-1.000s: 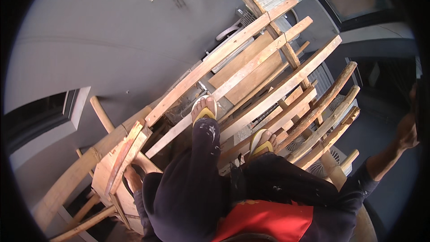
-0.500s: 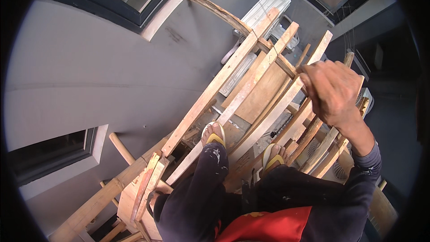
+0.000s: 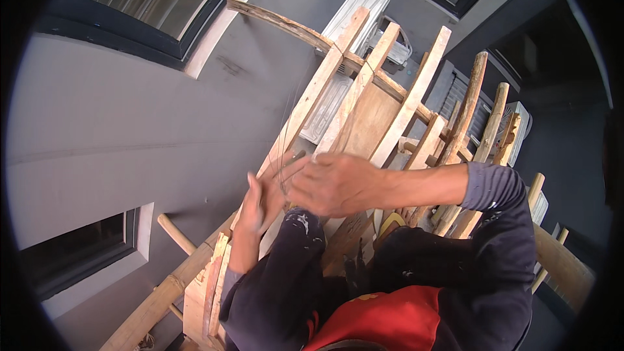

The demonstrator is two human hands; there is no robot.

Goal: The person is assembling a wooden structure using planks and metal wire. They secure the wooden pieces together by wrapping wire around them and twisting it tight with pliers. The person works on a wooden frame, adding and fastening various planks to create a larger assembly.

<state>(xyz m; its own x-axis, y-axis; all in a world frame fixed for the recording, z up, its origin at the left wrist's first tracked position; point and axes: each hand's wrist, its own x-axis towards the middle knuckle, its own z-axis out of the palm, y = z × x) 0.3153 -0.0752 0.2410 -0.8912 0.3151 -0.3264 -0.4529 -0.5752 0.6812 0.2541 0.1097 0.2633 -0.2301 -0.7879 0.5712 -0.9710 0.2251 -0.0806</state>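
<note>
My left hand is over the left timber, palm turned inward, its fingers stretched and slightly blurred. Close beside it, my right hand is closed, its knuckles facing up. Thin wires rise from the right fingertips and cross in front of the left palm. A short dark rod shows between the hands; which hand bears it, I cannot tell. Below them lie long sawn timbers, resting across a rough wooden crosspiece with wire ties at some crossings.
A bamboo pole runs along the lower left. Grey wall with windows rises at left. Air-conditioner units and a plywood sheet lie below the timbers. Several rough poles stick up at right. A sandaled foot rests on the boards.
My right hand has swung from the far right timbers leftward to the middle, bringing the wires along. My left hand has come into view beside it. The view has shifted slightly.
</note>
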